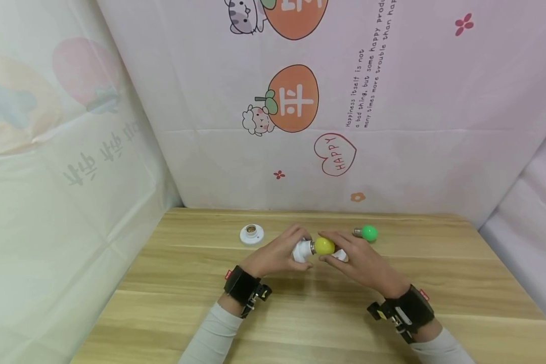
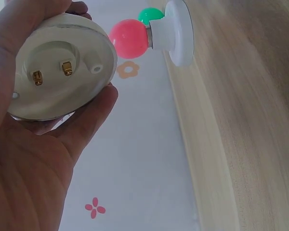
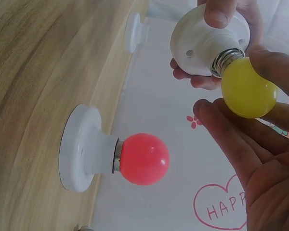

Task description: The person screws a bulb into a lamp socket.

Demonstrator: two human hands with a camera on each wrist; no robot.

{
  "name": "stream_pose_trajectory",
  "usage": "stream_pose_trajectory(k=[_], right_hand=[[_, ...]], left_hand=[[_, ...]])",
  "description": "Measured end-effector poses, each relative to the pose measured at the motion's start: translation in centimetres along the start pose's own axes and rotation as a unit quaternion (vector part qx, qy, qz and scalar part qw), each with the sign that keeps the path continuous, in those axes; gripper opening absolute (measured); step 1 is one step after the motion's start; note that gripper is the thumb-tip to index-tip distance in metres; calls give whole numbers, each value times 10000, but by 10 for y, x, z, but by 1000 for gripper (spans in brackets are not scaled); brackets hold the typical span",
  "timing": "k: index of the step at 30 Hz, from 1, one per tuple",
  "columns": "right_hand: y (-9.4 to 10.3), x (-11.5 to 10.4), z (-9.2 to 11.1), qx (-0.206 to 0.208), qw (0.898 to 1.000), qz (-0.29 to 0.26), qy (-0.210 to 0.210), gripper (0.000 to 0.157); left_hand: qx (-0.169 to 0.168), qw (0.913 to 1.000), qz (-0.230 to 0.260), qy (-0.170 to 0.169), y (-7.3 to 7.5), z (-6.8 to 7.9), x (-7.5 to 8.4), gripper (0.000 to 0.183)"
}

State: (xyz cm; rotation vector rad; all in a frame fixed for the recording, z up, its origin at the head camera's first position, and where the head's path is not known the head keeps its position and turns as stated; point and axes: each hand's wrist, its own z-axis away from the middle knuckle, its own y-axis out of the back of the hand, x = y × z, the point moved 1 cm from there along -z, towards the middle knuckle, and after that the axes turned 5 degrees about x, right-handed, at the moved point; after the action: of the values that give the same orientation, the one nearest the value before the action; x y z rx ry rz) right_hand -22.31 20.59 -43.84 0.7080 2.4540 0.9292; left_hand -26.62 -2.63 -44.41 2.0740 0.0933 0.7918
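My left hand grips a round white lamp socket by its rim. In the left wrist view its hollow underside shows two brass contacts. A yellow bulb has its metal screw base partly inside the socket's mouth. Around the yellow globe curl the thumb and fingers of my right hand, the thumb lying on the glass. Both hands hold these parts above the wooden table, socket and bulb tilted sideways in the head view.
A red bulb stands in a second white socket, mostly hidden behind my right hand in the head view. A green bulb lies at the back right of the table. Back left sits a bulbless white socket. Printed cloth hangs behind.
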Motion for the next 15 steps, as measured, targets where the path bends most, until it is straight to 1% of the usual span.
stream_pose_trajectory(k=[7, 11, 15], right_hand=[[1, 0, 1, -85, 9999, 16, -117, 54], [2, 0, 2, -205, 9996, -1, -211, 50], [2, -1, 3, -331, 9988, 0, -359, 50]], left_hand=[[-52, 10000, -49, 40, 0, 0, -1, 47], [-63, 9999, -81, 22, 0, 0, 0, 48], [-54, 9999, -106, -32, 0, 0, 1, 47]])
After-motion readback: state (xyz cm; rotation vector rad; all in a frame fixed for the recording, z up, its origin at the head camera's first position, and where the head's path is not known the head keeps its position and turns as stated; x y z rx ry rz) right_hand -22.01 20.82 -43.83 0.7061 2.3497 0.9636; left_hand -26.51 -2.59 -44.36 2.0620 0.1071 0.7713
